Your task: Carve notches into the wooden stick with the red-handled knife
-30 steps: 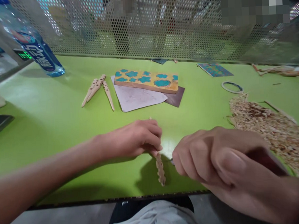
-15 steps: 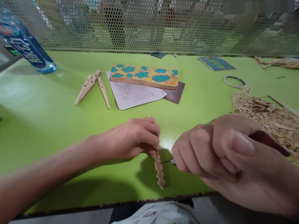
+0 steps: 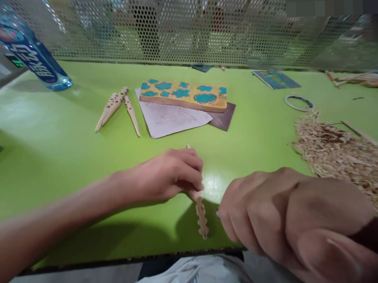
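Note:
My left hand (image 3: 168, 175) is shut on a slim, notched wooden stick (image 3: 201, 218), whose lower end hangs below my fingers and whose tip pokes out above them. My right hand (image 3: 292, 220) grips a small knife with a dark handle (image 3: 376, 235). Only a sliver of its metal shows at my fingertips, just right of the stick, and I cannot tell if it touches the wood. Beyond my hands lie several similar notched wooden sticks (image 3: 112, 108) on the green table (image 3: 50, 118).
A wood block painted yellow and teal (image 3: 183, 96) rests on a paper sheet (image 3: 169, 119) and dark sandpaper (image 3: 224, 118). A heap of wood shavings (image 3: 340, 151) lies right. A water bottle (image 3: 28, 52) lies far left. A perforated metal screen (image 3: 184, 29) stands behind.
My right hand has rolled over and dropped lower, its knuckles now facing me, and the knife handle has swung down to the right. My left hand and the stick stay nearly still.

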Demonstrator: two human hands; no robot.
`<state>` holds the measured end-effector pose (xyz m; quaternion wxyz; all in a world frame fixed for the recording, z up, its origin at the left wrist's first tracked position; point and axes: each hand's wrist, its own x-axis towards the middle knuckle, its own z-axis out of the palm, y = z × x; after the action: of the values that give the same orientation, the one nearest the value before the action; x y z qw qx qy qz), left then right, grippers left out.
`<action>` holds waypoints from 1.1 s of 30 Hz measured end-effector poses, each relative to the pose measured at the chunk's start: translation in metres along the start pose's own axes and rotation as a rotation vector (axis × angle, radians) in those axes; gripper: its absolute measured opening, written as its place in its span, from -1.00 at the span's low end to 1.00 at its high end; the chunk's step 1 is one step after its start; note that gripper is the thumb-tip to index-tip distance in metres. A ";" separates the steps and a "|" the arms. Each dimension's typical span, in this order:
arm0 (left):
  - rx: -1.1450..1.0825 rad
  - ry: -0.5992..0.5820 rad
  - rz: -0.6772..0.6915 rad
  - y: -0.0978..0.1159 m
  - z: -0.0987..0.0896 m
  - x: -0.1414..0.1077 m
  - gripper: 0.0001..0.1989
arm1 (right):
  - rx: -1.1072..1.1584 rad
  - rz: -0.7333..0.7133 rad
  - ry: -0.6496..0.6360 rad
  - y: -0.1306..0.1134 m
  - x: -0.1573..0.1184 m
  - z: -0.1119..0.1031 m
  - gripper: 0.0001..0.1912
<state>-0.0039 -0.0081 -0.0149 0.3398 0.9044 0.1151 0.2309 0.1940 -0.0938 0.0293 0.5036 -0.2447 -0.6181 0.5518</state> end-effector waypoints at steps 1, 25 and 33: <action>-0.004 -0.001 -0.008 0.000 0.000 0.000 -0.84 | -0.014 -0.014 0.002 0.002 -0.003 0.000 -0.42; 0.040 -0.082 0.037 -0.001 -0.004 0.004 -0.81 | 0.137 0.037 -0.062 -0.019 0.012 -0.013 -0.35; 0.040 -0.089 0.004 0.001 -0.005 0.004 -0.81 | 0.164 0.254 0.077 -0.020 0.027 0.007 -0.20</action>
<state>-0.0027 -0.0047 -0.0100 0.3262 0.9205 0.1028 0.1890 0.1826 -0.0792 0.0577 0.4712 -0.2999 -0.5153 0.6500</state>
